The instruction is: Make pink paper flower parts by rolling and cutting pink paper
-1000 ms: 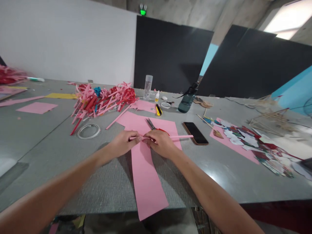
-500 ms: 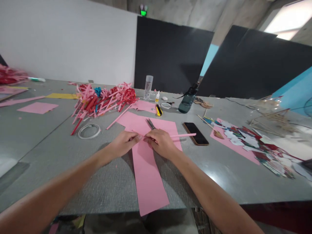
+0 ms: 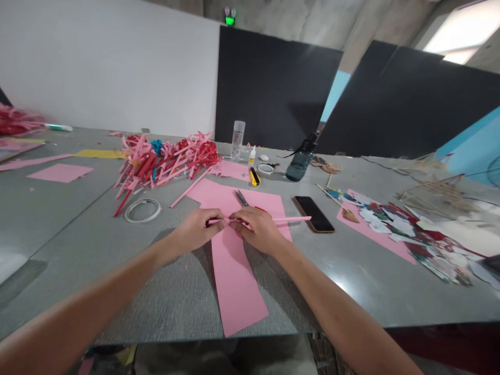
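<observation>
A thin pink paper strip (image 3: 294, 219) runs between my two hands and sticks out to the right, its end over the phone's edge. My left hand (image 3: 201, 227) pinches the strip's left part between thumb and fingers. Close beside it, my right hand (image 3: 255, 227) is closed on the same strip. Beneath both hands lies pink paper (image 3: 240, 281), a long piece of it reaching toward the table's front edge. Scissors (image 3: 242, 198) rest on the paper just beyond my right hand, their handles partly hidden.
A phone (image 3: 314, 214) lies to the right, with a bottle (image 3: 300, 162) behind it. Beyond the paper is a yellow cutter (image 3: 254, 177). Left are a tape roll (image 3: 142, 211) and a pile of pink and red strips (image 3: 164, 159). Paper cutouts (image 3: 390, 221) lie right.
My left fingers have curled in more around the strip. The strip's right end has shifted slightly left and down. More of the scissors' red handle shows, and the long paper's near end has moved back a little.
</observation>
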`<action>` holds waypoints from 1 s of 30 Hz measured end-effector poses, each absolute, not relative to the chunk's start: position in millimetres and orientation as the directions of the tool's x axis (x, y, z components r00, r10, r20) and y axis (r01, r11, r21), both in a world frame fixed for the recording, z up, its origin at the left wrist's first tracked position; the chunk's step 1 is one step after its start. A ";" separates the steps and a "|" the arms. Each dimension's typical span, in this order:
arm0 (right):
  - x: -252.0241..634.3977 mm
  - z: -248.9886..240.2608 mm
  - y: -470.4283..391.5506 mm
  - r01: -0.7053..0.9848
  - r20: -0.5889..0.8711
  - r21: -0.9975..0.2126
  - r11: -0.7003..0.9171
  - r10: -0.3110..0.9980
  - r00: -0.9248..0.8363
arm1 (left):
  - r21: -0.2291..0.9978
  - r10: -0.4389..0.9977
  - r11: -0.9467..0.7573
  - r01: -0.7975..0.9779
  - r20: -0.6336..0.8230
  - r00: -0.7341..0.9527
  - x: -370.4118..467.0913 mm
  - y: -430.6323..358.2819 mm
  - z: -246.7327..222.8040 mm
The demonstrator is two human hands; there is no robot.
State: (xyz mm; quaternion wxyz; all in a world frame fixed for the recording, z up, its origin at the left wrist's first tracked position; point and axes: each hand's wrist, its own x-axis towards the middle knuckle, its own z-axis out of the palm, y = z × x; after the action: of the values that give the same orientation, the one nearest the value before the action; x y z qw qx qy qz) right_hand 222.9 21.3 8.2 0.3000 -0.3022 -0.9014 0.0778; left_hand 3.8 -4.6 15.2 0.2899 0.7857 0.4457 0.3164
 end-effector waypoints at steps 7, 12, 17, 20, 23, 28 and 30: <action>223.2 10.8 19.6 0.509 0.434 -0.358 0.782 0.623 -0.651 | 0.712 0.873 -0.462 0.529 0.260 0.412 3.1 -4.2 14.3; 223.3 8.3 20.9 0.518 0.450 -0.355 0.778 0.628 -0.635 | 0.716 0.875 -0.454 0.531 0.244 0.419 2.2 -3.4 12.5; 223.2 8.2 20.8 0.508 0.465 -0.349 0.787 0.616 -0.636 | 0.730 0.874 -0.445 0.519 0.229 0.428 1.1 -1.3 9.8; 222.7 9.5 19.9 0.505 0.467 -0.342 0.792 0.610 -0.640 | 0.714 0.877 -0.449 0.537 0.236 0.419 0.8 -0.3 9.0; 222.4 10.2 19.3 0.515 0.465 -0.337 0.788 0.615 -0.637 | 0.708 0.878 -0.452 0.543 0.244 0.413 1.2 -0.5 9.8; 223.0 8.8 19.8 0.515 0.469 -0.337 0.788 0.615 -0.634 | 0.711 0.883 -0.445 0.545 0.247 0.399 2.7 -3.2 13.6; 223.0 8.1 20.3 0.514 0.463 -0.335 0.789 0.613 -0.640 | 0.709 0.882 -0.449 0.544 0.251 0.400 3.0 -3.9 14.7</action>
State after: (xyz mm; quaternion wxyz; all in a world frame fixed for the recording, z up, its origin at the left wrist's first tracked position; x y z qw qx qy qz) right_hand 223.0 20.3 8.1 0.2870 -0.3128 -0.9013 0.0862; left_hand 3.0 -3.9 14.7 0.2702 0.7918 0.4502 0.3120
